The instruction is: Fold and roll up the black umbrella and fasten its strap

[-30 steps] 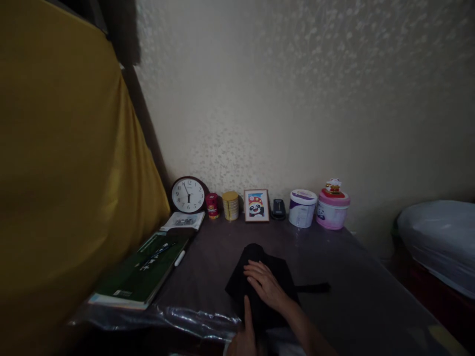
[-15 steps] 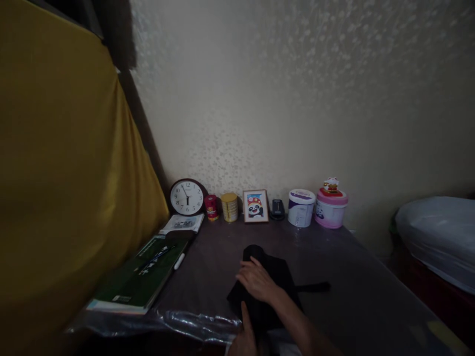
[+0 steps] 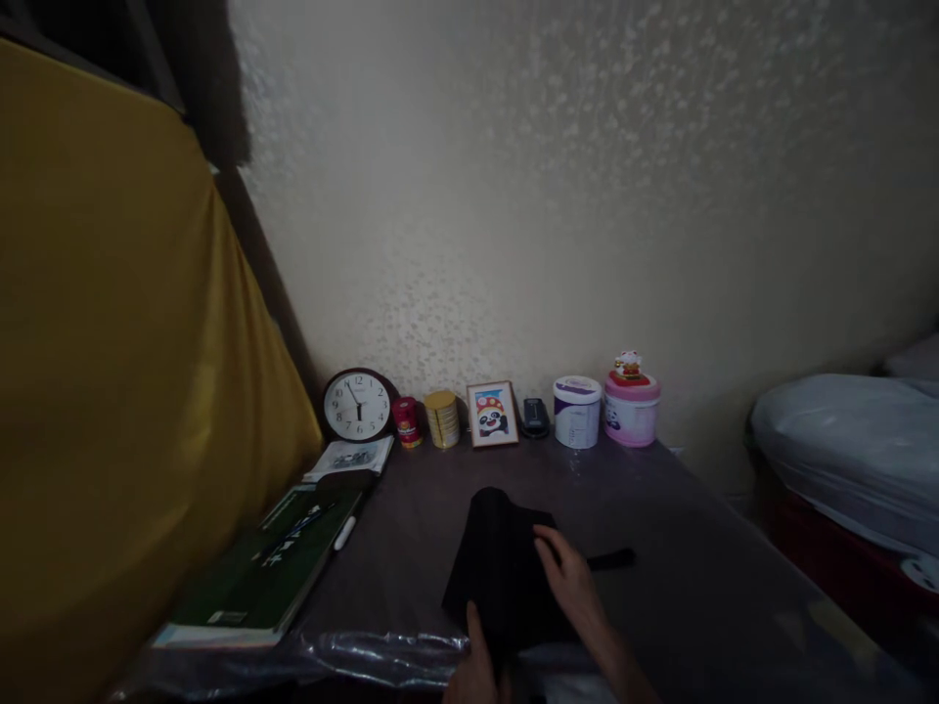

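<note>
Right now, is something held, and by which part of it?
This cannot be told: the left hand has one digit on the black item, near left, any grip beneath hidden; the right hand touches its right side.

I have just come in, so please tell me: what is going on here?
Someone's left hand is at the near side of a black item on a table, and the right hand is on its right part. A dark strip sticks out on the right. A green book lies to the left, and a clock stands at the back.
</note>
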Demonstrator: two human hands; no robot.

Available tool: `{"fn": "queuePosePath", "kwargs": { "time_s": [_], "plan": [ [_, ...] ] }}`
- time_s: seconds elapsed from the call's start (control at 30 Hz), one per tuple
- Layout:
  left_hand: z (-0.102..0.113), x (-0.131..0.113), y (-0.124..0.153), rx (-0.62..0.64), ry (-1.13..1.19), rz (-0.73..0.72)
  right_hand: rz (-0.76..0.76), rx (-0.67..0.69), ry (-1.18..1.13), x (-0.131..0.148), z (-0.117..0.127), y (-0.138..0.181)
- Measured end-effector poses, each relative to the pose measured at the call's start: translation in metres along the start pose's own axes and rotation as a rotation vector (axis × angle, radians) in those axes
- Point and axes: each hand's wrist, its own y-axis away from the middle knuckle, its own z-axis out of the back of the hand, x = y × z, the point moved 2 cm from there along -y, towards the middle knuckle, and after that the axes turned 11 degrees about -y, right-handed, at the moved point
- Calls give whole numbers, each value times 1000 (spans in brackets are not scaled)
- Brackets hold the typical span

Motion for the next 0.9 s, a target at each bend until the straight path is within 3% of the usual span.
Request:
{"fn": "queuePosePath", "kwargs": {
  "time_s": [0.13, 0.3, 0.53, 0.7, 0.9],
  "plan": [
    [2, -1, 2, -20, -21, 1, -161, -208, -125, -39, 33, -2],
    [4, -3, 6, -45, -64, 19, -340, -181, -368, -50, 39, 10],
    [5, -3, 10, -65, -54, -19, -374, -250, -460, -56, 38, 12],
    [4, -3, 9, -66, -44, -25, -398, -198, -436, -53, 41, 10],
    [0, 0, 7, -97, -24, -29, -472, -69, -465, -31, 39, 14]
  ]
}}
